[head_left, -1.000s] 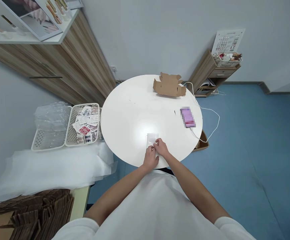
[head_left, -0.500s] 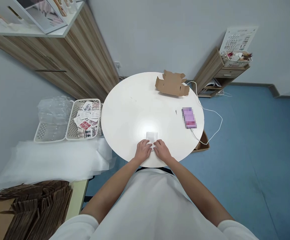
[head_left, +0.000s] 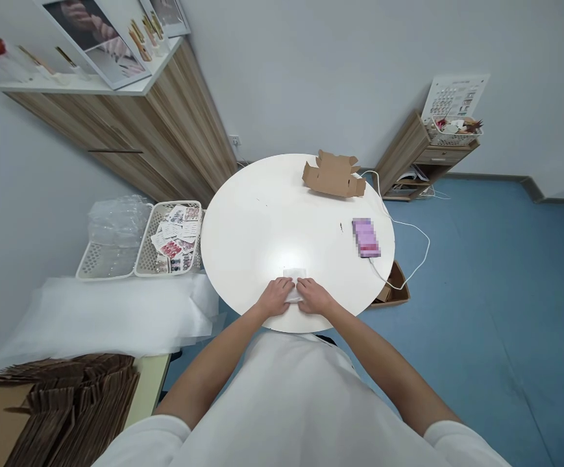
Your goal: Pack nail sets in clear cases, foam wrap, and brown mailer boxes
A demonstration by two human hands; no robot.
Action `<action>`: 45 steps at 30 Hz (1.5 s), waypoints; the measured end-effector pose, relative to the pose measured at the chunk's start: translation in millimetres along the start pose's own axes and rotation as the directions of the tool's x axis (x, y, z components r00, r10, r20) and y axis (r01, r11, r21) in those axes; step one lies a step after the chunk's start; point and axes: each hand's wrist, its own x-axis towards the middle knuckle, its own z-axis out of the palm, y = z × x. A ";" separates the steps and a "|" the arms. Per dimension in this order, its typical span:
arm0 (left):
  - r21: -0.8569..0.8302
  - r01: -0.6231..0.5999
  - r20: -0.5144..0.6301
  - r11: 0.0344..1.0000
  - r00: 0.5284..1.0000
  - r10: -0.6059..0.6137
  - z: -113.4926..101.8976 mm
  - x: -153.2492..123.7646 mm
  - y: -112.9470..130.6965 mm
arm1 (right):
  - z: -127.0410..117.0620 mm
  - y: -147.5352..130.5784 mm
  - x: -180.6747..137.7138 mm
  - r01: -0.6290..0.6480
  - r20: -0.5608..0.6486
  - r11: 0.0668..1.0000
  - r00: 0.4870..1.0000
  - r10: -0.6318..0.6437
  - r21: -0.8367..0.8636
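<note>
A small white packet (head_left: 295, 275) lies on the near part of the round white table (head_left: 262, 220). My left hand (head_left: 274, 298) and my right hand (head_left: 313, 297) rest side by side on the packet's near end, fingers curled and pressing on it. Only the packet's far end shows beyond my fingertips. An open brown cardboard box (head_left: 333, 175) sits at the table's far edge. A pink phone (head_left: 365, 237) lies at the right, with a white cable (head_left: 411, 227) running off the table.
Left of the table stand a white basket (head_left: 146, 266) of small printed cards and a second basket holding clear plastic (head_left: 113, 217). White foam sheet (head_left: 111, 318) covers a side table, flat cardboard blanks (head_left: 62, 402) piled near it. Wooden cabinets stand along the wall.
My left hand moved from beneath the right to lie beside it, and both hands have slid over the packet, so less of it shows. The camera view shifted slightly.
</note>
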 end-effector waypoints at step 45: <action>-0.603 0.634 0.038 0.484 0.629 -0.777 29.1 14.0 9.4 | 11.2 -5.1 -22.9 -0.384 0.302 -0.001 0.726 0.618 0.923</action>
